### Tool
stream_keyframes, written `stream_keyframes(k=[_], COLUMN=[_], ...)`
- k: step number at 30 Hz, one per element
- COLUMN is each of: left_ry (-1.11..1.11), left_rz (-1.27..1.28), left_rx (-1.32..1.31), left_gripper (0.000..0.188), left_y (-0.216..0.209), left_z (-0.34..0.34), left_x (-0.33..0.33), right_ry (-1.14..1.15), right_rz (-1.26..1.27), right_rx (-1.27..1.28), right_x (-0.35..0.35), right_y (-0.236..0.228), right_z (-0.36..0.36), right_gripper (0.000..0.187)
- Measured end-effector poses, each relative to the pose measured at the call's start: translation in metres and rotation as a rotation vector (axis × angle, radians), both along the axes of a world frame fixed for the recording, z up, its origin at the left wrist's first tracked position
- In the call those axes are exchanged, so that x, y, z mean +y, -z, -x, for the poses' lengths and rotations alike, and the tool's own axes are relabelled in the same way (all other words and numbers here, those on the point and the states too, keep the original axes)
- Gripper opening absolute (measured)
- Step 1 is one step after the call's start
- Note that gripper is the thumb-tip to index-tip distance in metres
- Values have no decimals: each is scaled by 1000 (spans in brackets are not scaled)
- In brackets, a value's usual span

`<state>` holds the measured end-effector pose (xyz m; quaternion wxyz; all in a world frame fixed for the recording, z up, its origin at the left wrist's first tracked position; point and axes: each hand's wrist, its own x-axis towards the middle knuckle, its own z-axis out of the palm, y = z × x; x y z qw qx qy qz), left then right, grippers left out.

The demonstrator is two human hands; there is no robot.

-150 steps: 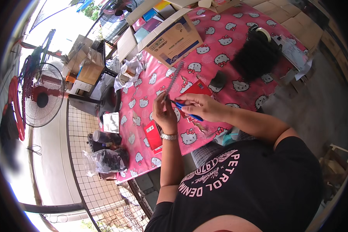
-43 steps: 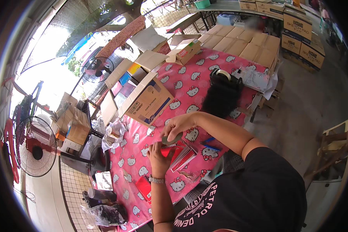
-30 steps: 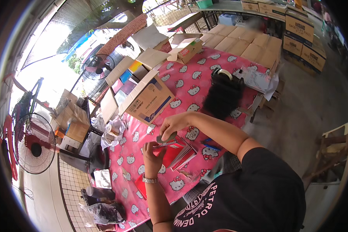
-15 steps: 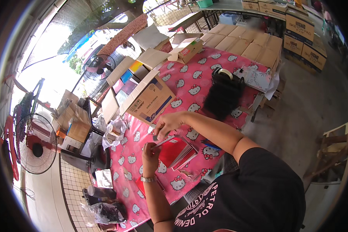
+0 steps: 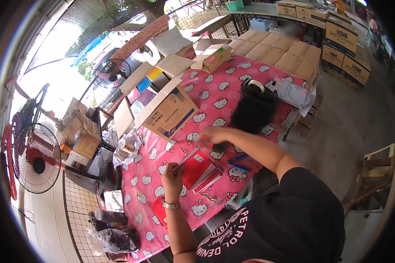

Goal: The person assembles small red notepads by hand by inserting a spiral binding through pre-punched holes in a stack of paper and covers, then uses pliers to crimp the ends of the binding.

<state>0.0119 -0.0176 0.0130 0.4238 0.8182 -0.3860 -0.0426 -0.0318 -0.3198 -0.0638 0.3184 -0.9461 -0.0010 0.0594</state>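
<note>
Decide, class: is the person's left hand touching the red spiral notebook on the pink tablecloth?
Touching. The head view shows the left hand gripping the near end of the red spiral notebook along its wire spine, with no gap visible between fingers and cover.

Left hand [image 5: 173, 179] raised, fingers closed in a pinch, watch on the wrist; right hand [image 5: 215, 134] blurred, reaching forward, arm bent across the body.
</note>
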Motion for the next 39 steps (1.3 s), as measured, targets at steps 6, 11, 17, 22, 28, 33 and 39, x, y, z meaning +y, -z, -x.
stream_keyframes(k=[6, 11, 17, 22, 28, 33, 39], left_ry=[-8, -86, -55, -12, -21, -37, -117], left_rz=[106, 129, 98, 152, 144, 189, 166], left_rx=[-172, -129, -176, -58, -5, -78, -113], left_gripper=[14, 14, 14, 15, 17, 13, 16], left_y=[-2, -7, 1, 12, 8, 10, 8], left_z=[7, 19, 6, 0, 5, 8, 11], left_x=[-7, -11, 2, 7, 4, 0, 7], right_ry=[-466, -227, -223, -216, -309, -348, -371], right_rz=[221, 495, 339, 236, 47, 238, 416], right_rx=[-64, -533, -124, -620, -443, -382, -306], right_x=[71, 89, 110, 110, 95, 102, 105], right_y=[-156, -125, -133, -111, -124, -131, -162], right_z=[21, 28, 15, 17, 13, 10, 0], right_gripper=[46, 41, 37, 24, 19, 23, 25])
